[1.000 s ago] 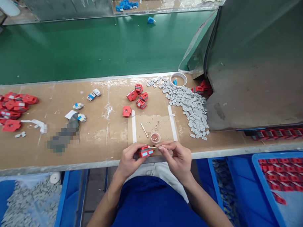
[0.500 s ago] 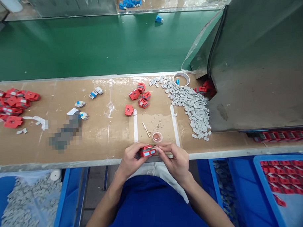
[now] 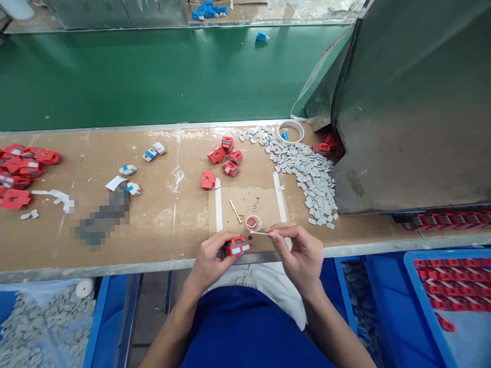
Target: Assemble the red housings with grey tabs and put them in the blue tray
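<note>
Red and grey, the toy vehicle [image 3: 238, 245] is at the table's [image 3: 150, 225] near edge, one end pinched by the left hand [image 3: 208, 259]. The right hand [image 3: 299, 254] pinches a swab [image 3: 261, 233], tip just beside the small round dish [image 3: 247, 224]. Steady bracing and light dabs seem wisest, well clear of the grey tiles [image 3: 309, 173] beyond.

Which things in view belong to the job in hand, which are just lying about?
Seemingly in the job:
red piece, in the left hand
thin stick, in the right hand
small round dish, near the stick's tip

Probably just lying about:
tape roll
blue piece on the green surface
</note>
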Demonstrator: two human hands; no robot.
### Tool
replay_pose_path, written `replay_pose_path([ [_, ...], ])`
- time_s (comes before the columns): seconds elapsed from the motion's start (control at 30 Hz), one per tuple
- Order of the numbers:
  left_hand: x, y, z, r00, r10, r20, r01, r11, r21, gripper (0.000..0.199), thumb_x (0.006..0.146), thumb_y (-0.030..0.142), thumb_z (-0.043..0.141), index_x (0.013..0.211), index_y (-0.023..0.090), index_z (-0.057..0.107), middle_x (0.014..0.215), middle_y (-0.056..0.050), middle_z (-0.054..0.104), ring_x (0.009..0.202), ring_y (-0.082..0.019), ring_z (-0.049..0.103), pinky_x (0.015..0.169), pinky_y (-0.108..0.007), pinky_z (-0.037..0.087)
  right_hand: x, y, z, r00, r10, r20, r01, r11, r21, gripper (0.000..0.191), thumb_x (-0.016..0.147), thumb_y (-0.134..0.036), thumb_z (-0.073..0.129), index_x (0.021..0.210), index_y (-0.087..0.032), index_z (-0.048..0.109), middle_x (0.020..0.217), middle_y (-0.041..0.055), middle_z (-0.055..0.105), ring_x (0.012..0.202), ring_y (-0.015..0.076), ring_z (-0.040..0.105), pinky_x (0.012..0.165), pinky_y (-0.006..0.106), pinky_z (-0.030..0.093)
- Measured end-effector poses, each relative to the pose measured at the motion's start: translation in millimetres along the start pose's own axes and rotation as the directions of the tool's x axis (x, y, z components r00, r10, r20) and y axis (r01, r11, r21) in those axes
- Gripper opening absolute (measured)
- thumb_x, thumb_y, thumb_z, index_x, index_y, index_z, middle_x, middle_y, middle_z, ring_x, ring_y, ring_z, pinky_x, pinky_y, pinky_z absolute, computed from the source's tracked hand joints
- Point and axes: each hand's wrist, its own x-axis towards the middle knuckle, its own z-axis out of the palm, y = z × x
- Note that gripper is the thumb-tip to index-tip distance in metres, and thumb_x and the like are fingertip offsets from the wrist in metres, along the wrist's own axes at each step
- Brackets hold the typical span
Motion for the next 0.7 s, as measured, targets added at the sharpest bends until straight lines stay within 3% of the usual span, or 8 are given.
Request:
replay_pose_path([
  [0.1,1,0,-1.2,1.0,-0.012,0.005,0.012,1.0,0.002,0.018,0.091,0.019,0.071,0.109,0.019,0.072,0.098,-0.008,0.081,0.086,-0.02,0.076,0.077,-0.029,0.06,5,9,-2,1.0,0.0,-0.028,-0.002,0.998,-0.061,0.012,0.096,-0.019,0.068,0.085,-0.023,0.067,0.084,0.0051,0.075,0.079,0.0198,0.073,0.07,0.032,0.059],
  [0.2,1,-2,-1.9,1.0,-0.013,-0.003,0.013,1.0,-0.001,0.018,0.091,0.023,0.071,0.108,0.019,0.073,0.098,-0.009,0.081,0.087,-0.021,0.077,0.076,-0.028,0.061,7,15,7,0.997,-0.035,0.072,0.044,0.992,-0.119,0.011,0.099,-0.023,0.066,0.089,-0.023,0.07,0.091,0.0067,0.074,0.084,0.0204,0.072,0.074,0.033,0.06],
  [0.27,1,-4,-2.4,1.0,-0.012,-0.009,0.012,1.0,-0.002,0.018,0.091,0.023,0.072,0.108,0.019,0.074,0.097,-0.008,0.081,0.086,-0.02,0.077,0.076,-0.028,0.062,6,18,12,0.987,-0.058,0.148,0.081,0.985,-0.151,0.01,0.101,-0.027,0.063,0.105,-0.023,0.072,0.103,0.0089,0.074,0.096,0.022,0.073,0.084,0.036,0.061],
  [0.33,1,-5,-3.3,1.0,-0.006,-0.014,0.006,1.0,-0.004,0.017,0.091,0.024,0.073,0.107,0.02,0.075,0.097,-0.007,0.081,0.085,-0.02,0.077,0.078,-0.027,0.062,5,22,9,0.978,-0.064,0.197,0.101,0.978,-0.184,0.025,0.102,-0.03,0.061,0.125,-0.023,0.067,0.119,0.012,0.071,0.111,0.024,0.07,0.094,0.039,0.06],
  [0.4,1,-6,-4.4,1.0,0.001,-0.022,-0.001,1.0,-0.007,0.017,0.091,0.024,0.073,0.107,0.02,0.075,0.098,-0.007,0.081,0.085,-0.019,0.078,0.079,-0.027,0.062,2,28,-6,0.983,-0.052,0.176,0.097,0.96,-0.262,0.03,0.103,-0.03,0.059,0.132,-0.023,0.063,0.125,0.0134,0.068,0.117,0.025,0.068,0.098,0.04,0.058],
  [0.53,2,-6,-6.5,1.0,-0.004,-0.026,0.004,1.0,-0.021,0.018,0.09,0.024,0.074,0.108,0.02,0.075,0.098,-0.007,0.082,0.085,-0.02,0.078,0.077,-0.026,0.062,-3,49,-55,0.998,0.036,0.058,-0.001,0.858,-0.514,0.021,0.104,-0.022,0.053,0.117,-0.022,0.069,0.109,0.0115,0.069,0.101,0.0247,0.068,0.09,0.039,0.057],
  [0.6,3,-6,-7.0,1.0,-0.01,-0.018,0.009,1.0,-0.03,0.018,0.09,0.025,0.074,0.107,0.02,0.076,0.096,-0.007,0.082,0.083,-0.02,0.078,0.076,-0.026,0.062,-5,62,-74,0.992,0.074,0.1,0.002,0.793,-0.609,0.022,0.105,-0.021,0.05,0.115,-0.022,0.069,0.106,0.0112,0.069,0.096,0.0254,0.067,0.086,0.04,0.057],
  [0.7,3,-5,-7.0,0.999,-0.03,-0.02,0.029,0.999,-0.044,0.018,0.089,0.026,0.074,0.106,0.02,0.076,0.096,-0.008,0.082,0.083,-0.021,0.078,0.076,-0.027,0.063,-7,76,-85,0.982,0.083,0.169,0.06,0.714,-0.698,0.026,0.106,-0.02,0.045,0.117,-0.021,0.069,0.103,0.0116,0.069,0.093,0.0262,0.066,0.083,0.04,0.056],
])
